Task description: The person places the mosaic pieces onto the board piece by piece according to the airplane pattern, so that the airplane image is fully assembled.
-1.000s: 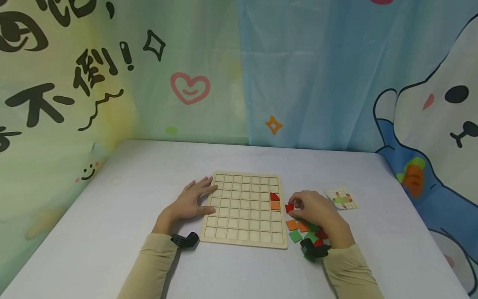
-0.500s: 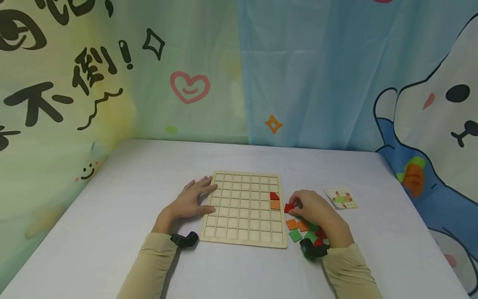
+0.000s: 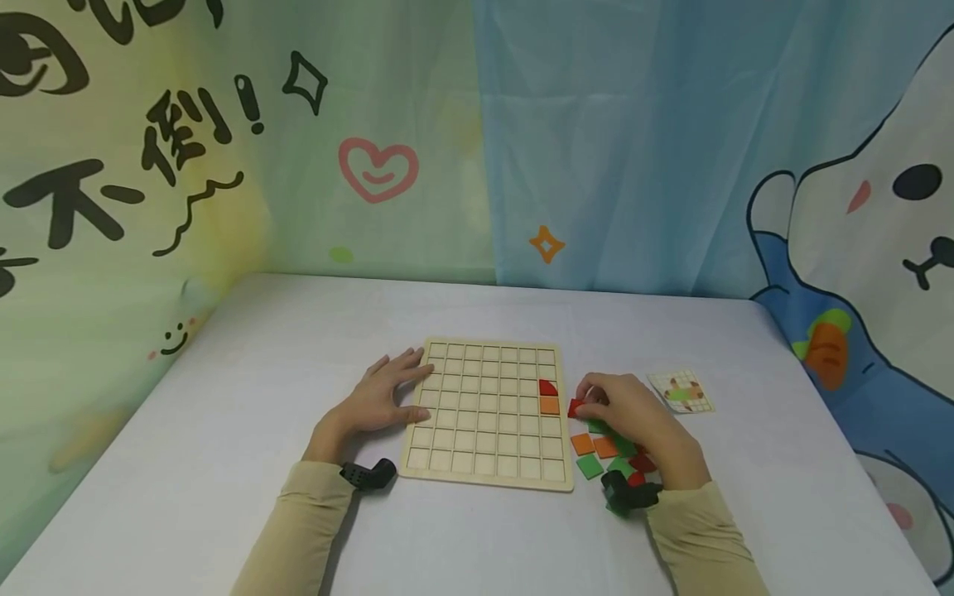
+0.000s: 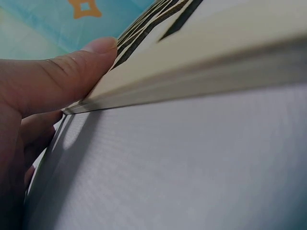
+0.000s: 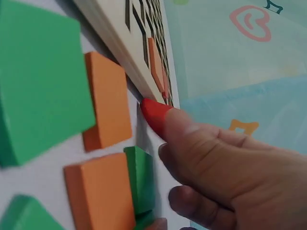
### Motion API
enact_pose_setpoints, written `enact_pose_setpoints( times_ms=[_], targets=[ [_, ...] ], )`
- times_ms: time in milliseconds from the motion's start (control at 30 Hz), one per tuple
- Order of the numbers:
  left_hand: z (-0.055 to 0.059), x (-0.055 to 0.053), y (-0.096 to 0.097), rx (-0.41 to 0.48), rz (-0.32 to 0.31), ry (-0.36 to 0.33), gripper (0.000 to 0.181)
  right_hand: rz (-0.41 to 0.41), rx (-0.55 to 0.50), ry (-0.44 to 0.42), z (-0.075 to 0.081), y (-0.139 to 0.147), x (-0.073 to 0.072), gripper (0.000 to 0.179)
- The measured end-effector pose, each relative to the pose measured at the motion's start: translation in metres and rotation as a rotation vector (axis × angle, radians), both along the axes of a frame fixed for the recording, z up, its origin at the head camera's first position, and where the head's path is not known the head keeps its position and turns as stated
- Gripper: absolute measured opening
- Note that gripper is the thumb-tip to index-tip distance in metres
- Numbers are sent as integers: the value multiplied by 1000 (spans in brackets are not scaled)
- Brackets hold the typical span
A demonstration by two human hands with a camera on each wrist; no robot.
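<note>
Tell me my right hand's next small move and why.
Probably carry the red piece left over the board: your right hand pinches it just beside the right edge, where a rounded red tile and an orange tile fill outermost cells.

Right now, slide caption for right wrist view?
Right hand pinches a flat red tile near a pale wooden grid board; flat green tiles and orange tiles alongside.

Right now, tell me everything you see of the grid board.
The board looks like pale wood: thin, squarish, rounded corners, dark-lined cells. It lies flat on the white table. A red curved piece and an orange square occupy adjacent rightmost-column cells; the left grip touches its left edge, thumb on top.
</note>
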State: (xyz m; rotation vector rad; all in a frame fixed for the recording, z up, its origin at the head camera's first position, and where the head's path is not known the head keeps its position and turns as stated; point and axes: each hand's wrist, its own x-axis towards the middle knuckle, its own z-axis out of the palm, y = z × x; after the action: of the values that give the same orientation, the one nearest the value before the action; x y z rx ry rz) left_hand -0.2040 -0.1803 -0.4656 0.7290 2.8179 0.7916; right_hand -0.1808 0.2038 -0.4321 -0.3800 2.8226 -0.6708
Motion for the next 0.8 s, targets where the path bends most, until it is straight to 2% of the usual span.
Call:
enact_pose_setpoints(
  times_ms=[133,433,600,800],
  targets=[
    [-1,-1,0,-3,-1,4,79,-29,18,8,5,0,0,16],
    [1,-1,0,2,-7,9,78,8,-40,64,8,-5,0,11],
    [1,-1,0,12,-9,6,77,46,-55,65,6,-9,1,9],
    [1,-1,-1,20,-14,4,77,65,-61,28,7,-13,5,7]
  ],
)
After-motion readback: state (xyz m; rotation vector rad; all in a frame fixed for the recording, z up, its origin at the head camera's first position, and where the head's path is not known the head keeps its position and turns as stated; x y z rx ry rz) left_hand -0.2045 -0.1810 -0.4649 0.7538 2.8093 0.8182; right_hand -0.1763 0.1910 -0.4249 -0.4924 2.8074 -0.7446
